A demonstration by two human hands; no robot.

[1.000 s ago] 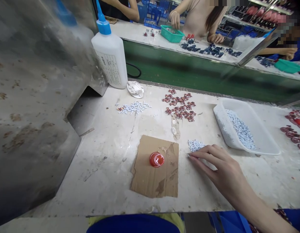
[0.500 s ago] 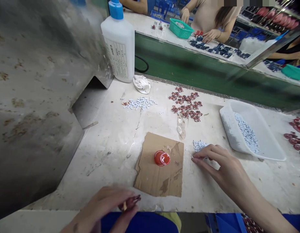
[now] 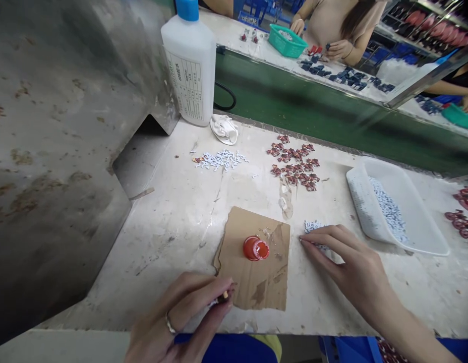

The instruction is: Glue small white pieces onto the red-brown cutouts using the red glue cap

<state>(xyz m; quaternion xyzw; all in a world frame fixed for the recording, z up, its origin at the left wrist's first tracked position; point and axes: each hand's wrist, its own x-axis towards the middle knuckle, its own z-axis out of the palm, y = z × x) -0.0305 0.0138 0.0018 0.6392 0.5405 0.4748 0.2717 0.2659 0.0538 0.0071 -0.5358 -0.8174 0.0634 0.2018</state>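
Note:
My left hand (image 3: 184, 312) hovers at the table's near edge, its fingers pinched on a small dark red piece with a thin stick, just left of a brown cardboard sheet (image 3: 256, 277). A red cap (image 3: 255, 248) sits on that cardboard. My right hand (image 3: 347, 262) rests on the table right of the cardboard, its fingertips pressed together on a small heap of tiny white parts (image 3: 313, 227).
A white glue bottle (image 3: 190, 60) with a blue cap stands at the back beside a large metal housing (image 3: 60, 151). More white parts (image 3: 221, 160), dark red pieces (image 3: 294, 164) and a white tray (image 3: 423, 227) lie around. Other people work beyond the green belt (image 3: 313, 116).
My left hand has come into view at the near edge and moved up toward the cardboard with the small piece. My right hand stays at the white parts.

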